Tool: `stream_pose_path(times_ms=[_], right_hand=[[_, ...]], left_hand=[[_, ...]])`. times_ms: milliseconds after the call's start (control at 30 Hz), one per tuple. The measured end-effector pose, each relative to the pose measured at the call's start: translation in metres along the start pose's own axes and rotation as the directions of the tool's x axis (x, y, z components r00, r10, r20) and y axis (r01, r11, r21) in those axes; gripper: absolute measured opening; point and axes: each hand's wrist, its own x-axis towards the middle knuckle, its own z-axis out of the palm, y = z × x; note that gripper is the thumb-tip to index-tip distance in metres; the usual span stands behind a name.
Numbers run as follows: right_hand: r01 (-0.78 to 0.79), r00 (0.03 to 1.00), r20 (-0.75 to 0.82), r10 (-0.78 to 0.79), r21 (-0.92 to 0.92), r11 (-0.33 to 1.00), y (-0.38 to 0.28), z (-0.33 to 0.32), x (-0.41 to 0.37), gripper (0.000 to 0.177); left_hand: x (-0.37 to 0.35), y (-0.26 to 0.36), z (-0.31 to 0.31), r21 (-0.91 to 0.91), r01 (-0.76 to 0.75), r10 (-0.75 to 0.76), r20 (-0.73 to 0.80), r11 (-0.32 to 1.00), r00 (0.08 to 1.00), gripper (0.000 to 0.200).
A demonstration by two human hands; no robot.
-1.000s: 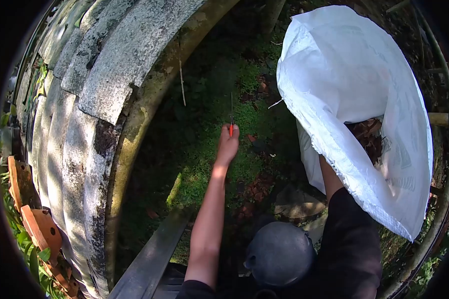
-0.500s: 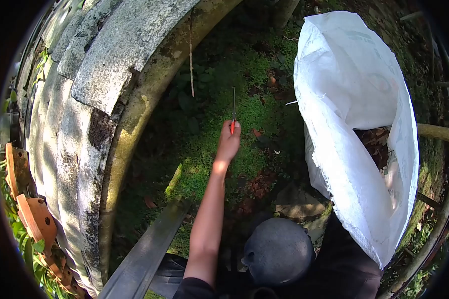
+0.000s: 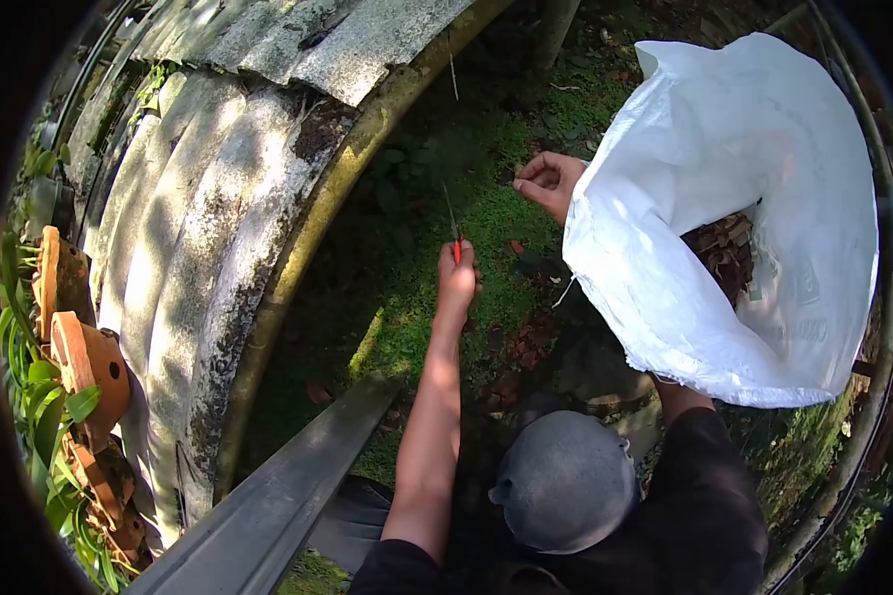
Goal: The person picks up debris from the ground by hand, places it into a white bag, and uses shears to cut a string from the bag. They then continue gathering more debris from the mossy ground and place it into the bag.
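My left hand is wrapped round the red handle of a thin-bladed tool, whose narrow dark blade points up and away over the mossy ground. To the right of it, my right hand shows beside the left edge of a large white sack. Its fingers are curled, with thumb and forefinger close together; whatever lies between them is too small to name. The sack hides most of the right forearm. Its mouth is wide, and dry brown leaves lie inside.
A weathered corrugated roof with a curved edge fills the left side. Clay pots with green plants hang at the far left. A grey beam slants up from the bottom. A rounded grey object is at the bottom centre.
My right hand has come into view beyond the sack's left edge. The sack has shifted right and its mouth is turned differently. The whole view has turned slightly, with the tool still in my left hand.
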Motion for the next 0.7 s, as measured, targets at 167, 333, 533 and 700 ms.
stream_pose_path(times_ms=[167,333,533,700], right_hand=[[0.251,0.968,-0.022,-0.251,0.008,0.968,-0.078,0.026,-0.111,0.030],[0.576,0.799,-0.032,-0.600,-0.241,0.781,-0.203,0.012,-0.196,0.029],[0.174,0.566,-0.253,-0.784,-0.894,0.414,-0.268,-0.063,-0.213,0.024],[-0.274,0.768,-0.327,-0.551,-0.945,0.180,-0.249,-0.097,-0.230,0.018]], left_hand=[[-0.044,0.018,-0.012,0.023,-0.037,0.035,0.056,0.999,0.998,0.030],[-0.072,0.017,-0.031,-0.022,0.003,-0.001,0.088,1.000,0.996,0.025],[-0.101,0.033,-0.037,-0.058,-0.043,0.050,0.134,0.997,0.990,0.022],[-0.120,0.052,-0.022,-0.128,-0.086,0.110,0.187,0.988,0.976,0.023]])
